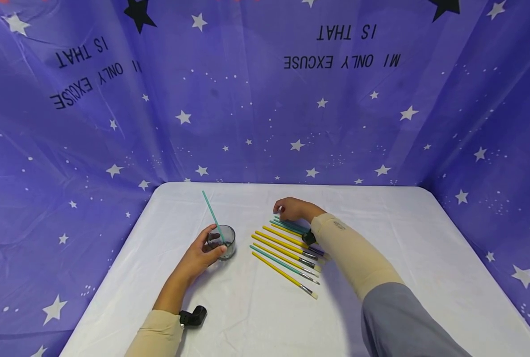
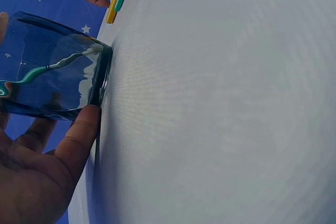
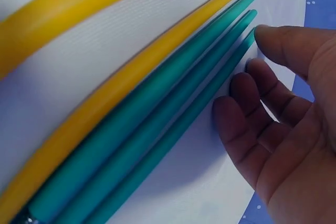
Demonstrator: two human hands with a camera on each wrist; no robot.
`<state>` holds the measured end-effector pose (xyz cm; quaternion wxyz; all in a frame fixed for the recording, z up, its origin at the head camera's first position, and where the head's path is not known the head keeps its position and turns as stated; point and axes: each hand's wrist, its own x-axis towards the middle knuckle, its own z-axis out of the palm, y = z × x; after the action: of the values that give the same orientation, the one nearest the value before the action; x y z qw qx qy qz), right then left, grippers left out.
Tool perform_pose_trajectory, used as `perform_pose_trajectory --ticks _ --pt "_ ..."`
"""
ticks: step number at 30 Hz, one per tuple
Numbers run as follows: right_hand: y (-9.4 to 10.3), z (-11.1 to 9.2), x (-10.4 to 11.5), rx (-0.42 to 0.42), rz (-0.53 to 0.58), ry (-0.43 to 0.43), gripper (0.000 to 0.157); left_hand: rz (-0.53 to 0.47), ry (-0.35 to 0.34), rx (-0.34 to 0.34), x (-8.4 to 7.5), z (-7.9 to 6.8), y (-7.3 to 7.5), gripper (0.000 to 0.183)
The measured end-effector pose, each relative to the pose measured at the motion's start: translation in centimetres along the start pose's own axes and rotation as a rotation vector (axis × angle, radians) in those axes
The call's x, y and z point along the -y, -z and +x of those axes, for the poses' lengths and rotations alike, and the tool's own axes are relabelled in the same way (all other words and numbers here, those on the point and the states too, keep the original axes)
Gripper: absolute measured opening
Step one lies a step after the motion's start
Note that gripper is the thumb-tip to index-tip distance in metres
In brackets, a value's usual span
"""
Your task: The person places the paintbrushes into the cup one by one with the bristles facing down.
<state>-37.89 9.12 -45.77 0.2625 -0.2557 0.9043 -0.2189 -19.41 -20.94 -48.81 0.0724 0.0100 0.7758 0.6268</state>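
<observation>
My left hand (image 1: 198,259) grips a clear drinking glass (image 1: 230,242), thumb on the near side and fingers round the far side. The glass stands upright on the table, and one teal paintbrush (image 1: 210,210) leans in it, bristles down. My right hand (image 1: 293,209) hovers at the far end of a row of paintbrushes. In the right wrist view its thumb tip is right at the end of the outermost teal paintbrush (image 3: 202,94), with the other fingers loosely bent beside the handle.
Yellow paintbrushes (image 1: 282,273) and teal ones lie side by side in the middle of the white table (image 1: 247,317), handles pointing left and bristles right. A purple star-printed cloth (image 1: 256,119) hangs behind the table and along both sides.
</observation>
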Motion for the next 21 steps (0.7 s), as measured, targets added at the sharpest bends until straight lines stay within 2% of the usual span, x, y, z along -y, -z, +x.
perform_pose_trajectory --ticks 7,14,21 --pt "0.1 -0.07 0.36 0.018 -0.055 0.013 0.026 -0.001 -0.014 0.004 -0.14 0.0 -0.04 0.08" --pt "-0.19 -0.17 0.72 0.025 -0.056 -0.031 0.028 -0.002 -0.002 0.004 -0.02 -0.01 -0.08 0.078" --pt "-0.31 0.01 0.94 0.011 -0.06 -0.036 0.029 0.005 -0.018 0.001 -0.02 -0.16 -0.12 0.079"
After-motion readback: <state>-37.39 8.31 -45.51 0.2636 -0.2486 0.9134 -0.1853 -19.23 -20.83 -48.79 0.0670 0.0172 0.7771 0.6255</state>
